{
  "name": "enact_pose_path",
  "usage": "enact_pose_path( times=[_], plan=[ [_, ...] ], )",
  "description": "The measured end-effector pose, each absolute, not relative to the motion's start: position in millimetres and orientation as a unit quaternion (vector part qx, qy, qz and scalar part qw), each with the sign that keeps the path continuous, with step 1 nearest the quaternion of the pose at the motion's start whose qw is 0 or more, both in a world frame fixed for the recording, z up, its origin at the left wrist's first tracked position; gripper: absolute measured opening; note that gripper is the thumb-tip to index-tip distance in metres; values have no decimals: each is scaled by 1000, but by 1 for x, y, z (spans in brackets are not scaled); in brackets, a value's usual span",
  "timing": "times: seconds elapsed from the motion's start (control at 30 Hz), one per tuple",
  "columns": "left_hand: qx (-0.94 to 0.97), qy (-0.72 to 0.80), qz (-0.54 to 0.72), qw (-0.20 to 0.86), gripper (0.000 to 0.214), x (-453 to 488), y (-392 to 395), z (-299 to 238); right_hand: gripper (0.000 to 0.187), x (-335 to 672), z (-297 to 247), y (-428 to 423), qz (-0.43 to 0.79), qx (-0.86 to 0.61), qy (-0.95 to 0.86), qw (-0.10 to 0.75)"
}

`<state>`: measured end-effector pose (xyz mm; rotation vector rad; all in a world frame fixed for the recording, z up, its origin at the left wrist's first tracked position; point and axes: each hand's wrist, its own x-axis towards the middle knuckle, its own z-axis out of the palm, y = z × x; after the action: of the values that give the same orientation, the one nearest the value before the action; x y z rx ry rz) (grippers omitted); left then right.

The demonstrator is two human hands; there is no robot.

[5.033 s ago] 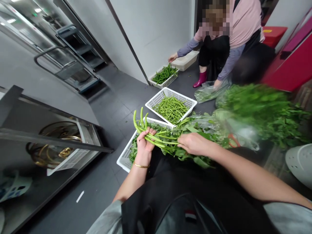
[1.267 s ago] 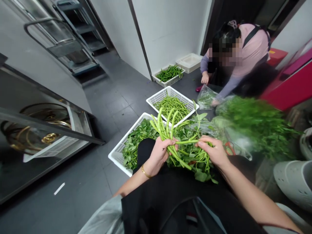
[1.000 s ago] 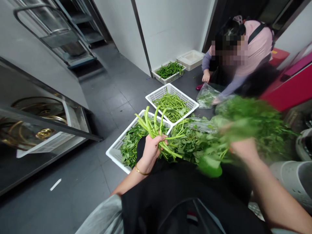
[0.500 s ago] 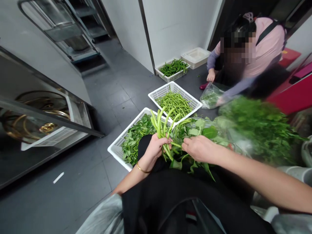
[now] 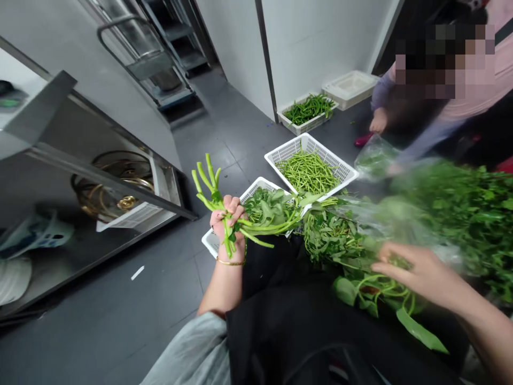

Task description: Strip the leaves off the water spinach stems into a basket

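Observation:
My left hand (image 5: 227,219) is closed round a bunch of green stems (image 5: 208,184), cut ends sticking up to the left, leafy ends trailing right over my lap. My right hand (image 5: 417,270) reaches into a heap of leafy greens (image 5: 344,240) on my black apron, fingers spread over the stalks. Whether it grips any stalk is unclear. Under my left hand sits a white basket (image 5: 210,243) of picked leaves on the floor.
A second white basket (image 5: 336,163) holds bare green stems. Farther back, another basket (image 5: 298,127) holds dark green beans, beside a white tray (image 5: 350,85). A crouching person in pink (image 5: 452,101) handles a plastic bag (image 5: 374,158). A steel shelf unit (image 5: 92,171) stands on the left.
My left hand has lifted the stem bunch up and to the left. My right hand has left the bunch and moved right and down into the heap of greens. The view has swung right.

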<state>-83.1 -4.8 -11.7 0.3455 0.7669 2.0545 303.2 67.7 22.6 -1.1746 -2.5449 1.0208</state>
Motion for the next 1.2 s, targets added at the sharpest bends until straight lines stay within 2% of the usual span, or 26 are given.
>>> enact_pose_path(
  times=[0.1,0.27,0.33,0.5,0.63,0.7,0.8,0.83,0.9,1.03,1.1,1.2],
  plan=[
    [169,284,842,427,33,-76,-12,-11,32,281,50,76,349,-353,-861,109],
    [197,331,801,459,38,-69,-43,-23,27,217,92,122,211,-420,-766,438],
    [196,348,775,489,41,-65,-57,-31,25,183,97,146,168,-420,-748,485],
    [202,281,775,529,41,-70,-85,-49,22,101,79,183,191,-408,-775,443],
    [177,285,790,514,45,-82,-96,-55,18,26,30,171,252,-360,-807,395],
    [165,289,805,490,47,-87,-97,-56,20,-9,-1,157,287,-302,-854,312],
    [143,294,833,446,50,-95,-94,-55,28,-36,-30,142,307,-161,-931,113],
    [133,298,840,433,51,-97,-93,-53,31,-35,-29,140,298,-128,-943,75],
    [112,304,851,413,51,-102,-88,-50,27,-15,-11,139,291,-123,-945,86],
    [90,261,879,388,46,-104,-74,-41,21,67,63,127,317,-211,-895,232],
    [89,233,886,390,43,-101,-63,-37,18,105,86,109,300,-181,-908,230],
    [83,215,890,394,39,-90,-40,-29,18,136,76,81,244,-103,-947,183]
  ],
)
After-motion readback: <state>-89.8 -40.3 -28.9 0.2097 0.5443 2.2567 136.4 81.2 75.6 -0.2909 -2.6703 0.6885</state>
